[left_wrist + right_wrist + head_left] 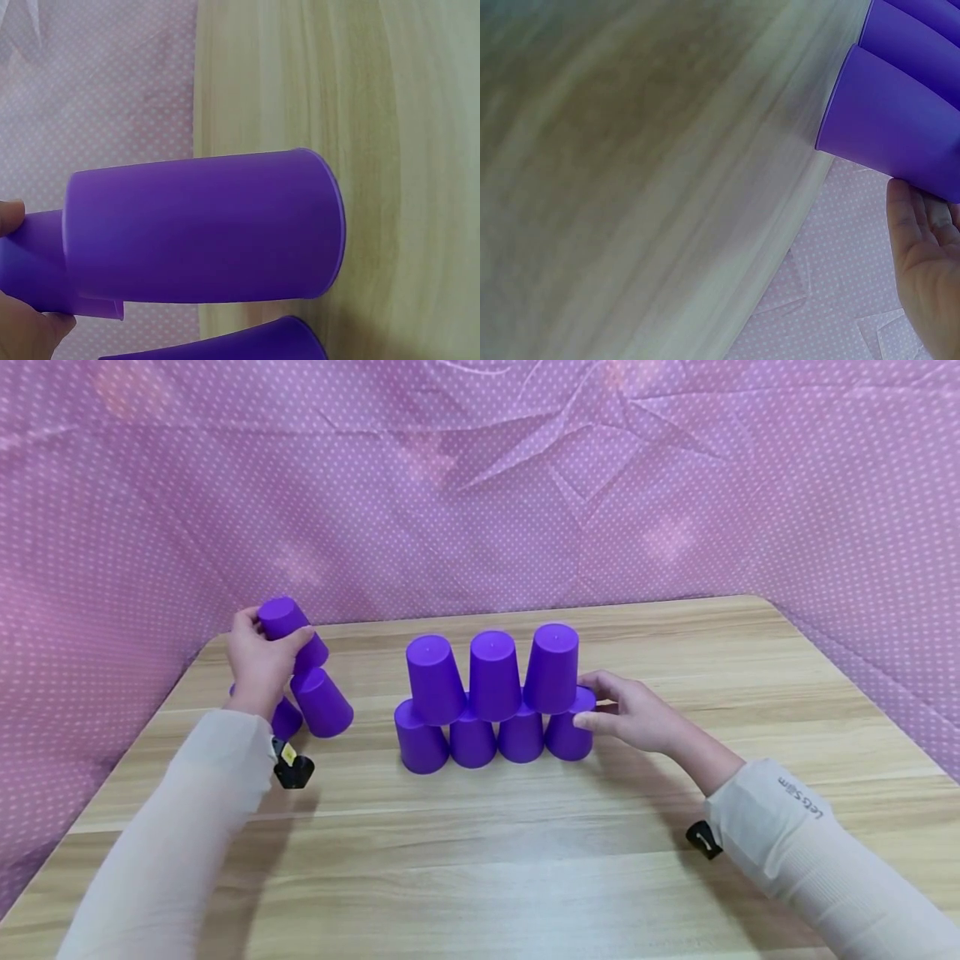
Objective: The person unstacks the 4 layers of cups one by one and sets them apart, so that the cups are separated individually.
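Observation:
At the left of the table, my left hand [262, 664] holds an upside-down purple cup [288, 627] between thumb and fingers. That cup sits over two other upturned cups, the nearer one [322, 703] fully seen and the other [286, 720] partly hidden by my hand and wrist. In the middle, three purple cups [493, 677] stand on a row of several more [472, 745]. My right hand [637, 714] is at the right end of that lower row, its fingers touching the side of the end cup [567, 739], thumb in front.
The wooden table [480, 860] has a rounded far corner at the right. Pink dotted cloth [480, 510] hangs behind it and along both sides. Black camera mounts [292, 768] are strapped at both wrists, over pale sleeves [840, 868].

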Motion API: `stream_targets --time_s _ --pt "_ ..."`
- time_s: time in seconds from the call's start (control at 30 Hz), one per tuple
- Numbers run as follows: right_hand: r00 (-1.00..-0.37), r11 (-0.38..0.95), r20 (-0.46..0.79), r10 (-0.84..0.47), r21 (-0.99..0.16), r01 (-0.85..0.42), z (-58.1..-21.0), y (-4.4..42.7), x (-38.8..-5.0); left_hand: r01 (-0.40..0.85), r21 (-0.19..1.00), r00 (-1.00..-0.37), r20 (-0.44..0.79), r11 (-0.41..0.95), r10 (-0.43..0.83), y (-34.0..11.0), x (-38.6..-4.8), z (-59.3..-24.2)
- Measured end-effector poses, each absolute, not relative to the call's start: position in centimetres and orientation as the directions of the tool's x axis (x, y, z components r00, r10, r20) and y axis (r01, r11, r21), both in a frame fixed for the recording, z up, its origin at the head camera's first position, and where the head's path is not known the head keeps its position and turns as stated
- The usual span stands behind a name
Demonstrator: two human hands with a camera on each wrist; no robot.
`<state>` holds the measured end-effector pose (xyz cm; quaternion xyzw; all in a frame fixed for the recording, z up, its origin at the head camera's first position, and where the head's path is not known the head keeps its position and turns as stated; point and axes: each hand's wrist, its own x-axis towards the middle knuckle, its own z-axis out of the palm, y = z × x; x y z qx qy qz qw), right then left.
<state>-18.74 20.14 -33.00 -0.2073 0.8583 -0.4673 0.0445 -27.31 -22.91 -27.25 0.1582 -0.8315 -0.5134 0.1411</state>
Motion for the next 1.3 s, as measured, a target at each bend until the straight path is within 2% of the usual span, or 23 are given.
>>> stream_targets --time_s 1.3 --pt "-0.91 0.469 0.095 -0.403 -0.833 -0.294 -31.6 20.4 -19.0 -0.21 0.882 -0.909 -0.017 0.423 -0.416 -23.0 -27.6 -28.4"
